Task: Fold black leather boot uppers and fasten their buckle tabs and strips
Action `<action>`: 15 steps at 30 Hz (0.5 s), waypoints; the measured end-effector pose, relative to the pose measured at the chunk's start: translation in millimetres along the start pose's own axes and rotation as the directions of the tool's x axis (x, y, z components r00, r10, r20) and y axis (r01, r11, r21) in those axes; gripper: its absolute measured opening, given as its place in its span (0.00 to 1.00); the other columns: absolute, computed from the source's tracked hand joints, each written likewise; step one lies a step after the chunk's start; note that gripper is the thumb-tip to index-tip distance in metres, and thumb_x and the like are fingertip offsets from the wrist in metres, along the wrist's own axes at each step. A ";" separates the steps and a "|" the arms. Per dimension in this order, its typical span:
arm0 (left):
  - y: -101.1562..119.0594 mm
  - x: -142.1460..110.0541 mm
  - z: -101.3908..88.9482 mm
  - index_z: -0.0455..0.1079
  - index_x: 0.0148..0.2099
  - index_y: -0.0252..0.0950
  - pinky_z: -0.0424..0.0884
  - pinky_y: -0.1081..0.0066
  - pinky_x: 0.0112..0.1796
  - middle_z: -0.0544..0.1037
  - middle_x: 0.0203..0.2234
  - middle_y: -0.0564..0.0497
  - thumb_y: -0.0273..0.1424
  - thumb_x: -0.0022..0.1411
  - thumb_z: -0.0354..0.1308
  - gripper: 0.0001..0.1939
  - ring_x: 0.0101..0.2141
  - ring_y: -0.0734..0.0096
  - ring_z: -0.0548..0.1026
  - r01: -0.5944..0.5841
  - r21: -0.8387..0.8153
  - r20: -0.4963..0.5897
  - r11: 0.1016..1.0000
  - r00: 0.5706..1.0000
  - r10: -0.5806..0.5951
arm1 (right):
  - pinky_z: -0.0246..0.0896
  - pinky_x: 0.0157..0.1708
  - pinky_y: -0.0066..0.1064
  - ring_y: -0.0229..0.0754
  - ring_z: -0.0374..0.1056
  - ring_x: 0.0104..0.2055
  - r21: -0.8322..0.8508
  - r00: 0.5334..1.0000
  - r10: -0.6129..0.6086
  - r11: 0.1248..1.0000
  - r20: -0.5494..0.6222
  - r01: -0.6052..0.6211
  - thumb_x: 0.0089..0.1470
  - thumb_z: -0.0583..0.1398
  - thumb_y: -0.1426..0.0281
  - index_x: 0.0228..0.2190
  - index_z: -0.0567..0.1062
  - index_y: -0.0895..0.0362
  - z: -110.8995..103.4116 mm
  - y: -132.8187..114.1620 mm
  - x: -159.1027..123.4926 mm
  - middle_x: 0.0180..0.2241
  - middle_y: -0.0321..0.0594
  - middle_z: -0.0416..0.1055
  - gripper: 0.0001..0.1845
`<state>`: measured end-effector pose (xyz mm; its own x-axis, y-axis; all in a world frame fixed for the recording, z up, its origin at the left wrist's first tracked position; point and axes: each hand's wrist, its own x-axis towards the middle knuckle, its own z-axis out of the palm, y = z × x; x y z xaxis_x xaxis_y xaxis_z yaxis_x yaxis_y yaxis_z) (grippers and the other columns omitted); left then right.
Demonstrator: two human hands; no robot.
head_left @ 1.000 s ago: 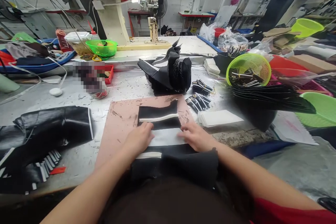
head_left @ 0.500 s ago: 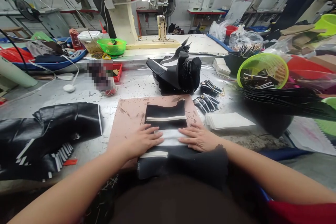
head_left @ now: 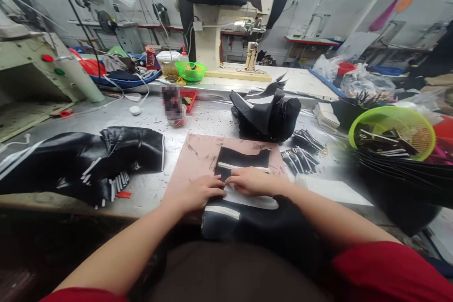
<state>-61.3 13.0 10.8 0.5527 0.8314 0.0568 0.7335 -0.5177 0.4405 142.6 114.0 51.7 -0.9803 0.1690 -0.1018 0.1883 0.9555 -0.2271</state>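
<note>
A black leather-like panel (head_left: 244, 157) lies on a pink board (head_left: 193, 153), with a narrow pale strip (head_left: 226, 166) across its upper part. Below that a wider white strip (head_left: 256, 202) is partly covered by my hands. The panel's lower part, bearing another pale strip (head_left: 226, 213), hangs toward me. My left hand (head_left: 200, 192) rests at the left side, fingers stretched over the panel's edge. My right hand (head_left: 249, 180) lies across the white strip's upper edge, fingers bent and tips down close to my left fingertips. Neither hand visibly grips anything.
Stacked black panels (head_left: 138, 148) lie at left. Behind the board stands a black bundle (head_left: 264, 111); to its right are small black strap pieces (head_left: 300, 158), white sheets (head_left: 336, 189) and a tipped yellow-green basket (head_left: 426, 127). A sewing machine (head_left: 208, 33) stands at the back.
My right hand has moved left across the white strip until its fingertips are near my left hand's. Its fingers are more bent. The camera view has shifted, so the bench appears farther right.
</note>
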 end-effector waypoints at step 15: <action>2.5 -3.9 6.1 0.73 0.40 0.41 0.62 0.67 0.49 0.69 0.43 0.47 0.20 0.55 0.47 0.17 0.51 0.64 0.64 0.066 -0.126 -0.083 0.990 0.994 -0.077 | 0.57 0.40 0.33 0.40 0.61 0.40 0.476 0.998 0.053 0.877 0.041 -0.066 0.49 0.56 0.71 0.24 0.65 0.57 3.3 -5.7 6.0 0.40 0.42 0.64 0.04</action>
<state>-59.3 7.2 6.2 0.4600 0.8826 0.0966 0.7126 -0.4319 0.5528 135.8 108.7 49.2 -0.9657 0.2097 -0.1530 0.2580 0.7114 -0.6537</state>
